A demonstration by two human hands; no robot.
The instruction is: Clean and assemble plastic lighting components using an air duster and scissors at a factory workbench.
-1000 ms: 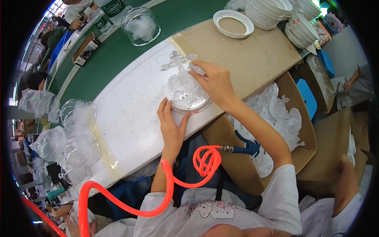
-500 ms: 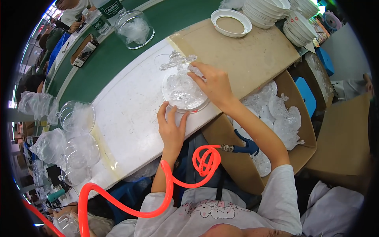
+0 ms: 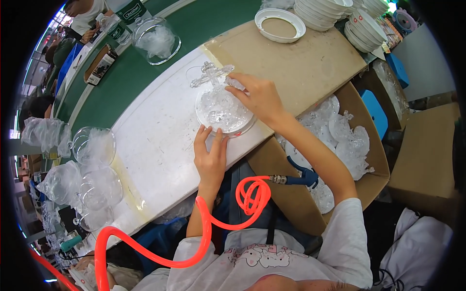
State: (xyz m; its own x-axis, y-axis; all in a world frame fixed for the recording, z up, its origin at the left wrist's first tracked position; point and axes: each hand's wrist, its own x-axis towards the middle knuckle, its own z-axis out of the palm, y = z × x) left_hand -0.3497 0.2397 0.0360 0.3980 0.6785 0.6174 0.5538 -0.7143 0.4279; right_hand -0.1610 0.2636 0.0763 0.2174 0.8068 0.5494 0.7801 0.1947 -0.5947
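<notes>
A round disc-like piece with a clear, bumpy, ornament-like plastic top [image 3: 221, 110] lies on the white table. At its far side a clear cross-shaped plastic part [image 3: 211, 73] rises from it. My left hand [image 3: 209, 157] rests at the disc's near edge, its fingers apart and the tips touching the rim. Over the far right side, my right hand [image 3: 259, 97] pinches a small clear plastic piece [image 3: 234, 83] beside the cross. Its exact shape is partly hidden by the fingers.
A red coiled air hose [image 3: 252, 199] with a blue air gun [image 3: 303, 178] hangs before me. A cardboard box [image 3: 381, 165] of clear parts is at right. White rings [image 3: 280, 25] sit on cardboard. Clear domes [image 3: 94, 145] stand left; another dome [image 3: 156, 41] is on the green belt.
The view has shifted slightly, so the table things appear a little farther up and left. Both hands keep nearly the same places on the clear piece.
</notes>
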